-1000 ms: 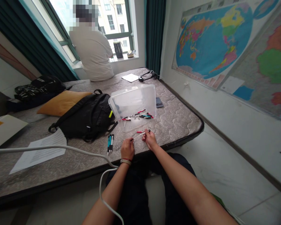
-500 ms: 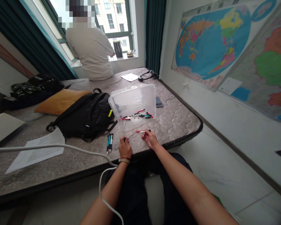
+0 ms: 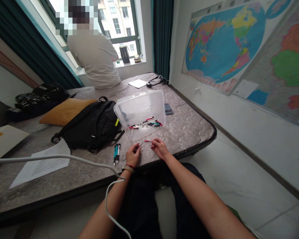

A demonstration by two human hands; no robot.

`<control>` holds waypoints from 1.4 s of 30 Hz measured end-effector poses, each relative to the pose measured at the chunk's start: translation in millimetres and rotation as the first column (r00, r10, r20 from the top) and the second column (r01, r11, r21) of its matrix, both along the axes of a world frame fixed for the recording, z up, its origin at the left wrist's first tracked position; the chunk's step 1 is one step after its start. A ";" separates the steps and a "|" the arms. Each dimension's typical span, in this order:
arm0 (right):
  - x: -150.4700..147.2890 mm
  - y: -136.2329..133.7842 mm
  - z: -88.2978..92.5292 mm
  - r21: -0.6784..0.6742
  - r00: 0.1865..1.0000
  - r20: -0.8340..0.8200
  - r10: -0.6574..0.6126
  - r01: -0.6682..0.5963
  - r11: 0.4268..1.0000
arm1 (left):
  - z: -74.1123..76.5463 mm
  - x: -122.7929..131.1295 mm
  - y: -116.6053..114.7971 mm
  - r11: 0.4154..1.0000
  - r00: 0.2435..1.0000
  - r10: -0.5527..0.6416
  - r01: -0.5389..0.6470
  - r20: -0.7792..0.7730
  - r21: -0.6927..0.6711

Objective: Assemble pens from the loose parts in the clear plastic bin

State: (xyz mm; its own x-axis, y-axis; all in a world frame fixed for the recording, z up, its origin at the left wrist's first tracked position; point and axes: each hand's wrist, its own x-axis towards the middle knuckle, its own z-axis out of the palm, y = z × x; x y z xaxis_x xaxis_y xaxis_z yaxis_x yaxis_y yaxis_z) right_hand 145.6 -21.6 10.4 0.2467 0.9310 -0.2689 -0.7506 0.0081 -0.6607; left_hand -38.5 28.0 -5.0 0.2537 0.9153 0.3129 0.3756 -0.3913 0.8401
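My right hand [image 3: 160, 148] is closed in a pinch on a slim pen [image 3: 148, 140], its red and white end pointing left. Just left of it, my left hand [image 3: 133, 155] has its fingertips pressed together on something small and pale that I cannot make out. Both hands are over the mattress near its front edge. Beyond them a clear plastic box [image 3: 124, 109] lies tipped with its opening towards me. Inside it are several loose pen parts [image 3: 149, 123] in red, black, teal and silver. Beside my left hand, teal, black and white pens [image 3: 117, 154] lie in a row.
A black backpack [image 3: 92, 127] and a yellow cushion [image 3: 67, 111] lie left on the mattress [image 3: 189, 122]. A white cable [image 3: 89, 160] crosses in front of my left arm. Printed sheets [image 3: 43, 162] lie at the left. A person [image 3: 93, 59] sits by the window, facing away.
My left hand has moved up and turned its fingertips towards the pen. The right hand stays nearly in place, with the pen turned and less of it showing.
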 end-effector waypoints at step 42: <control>-1.1 -2.0 5.2 0.044 0.993 0.084 0.086 -0.090 0.995 | 62.6 25.6 -3.5 0.943 0.970 -0.142 0.192 -0.196 0.271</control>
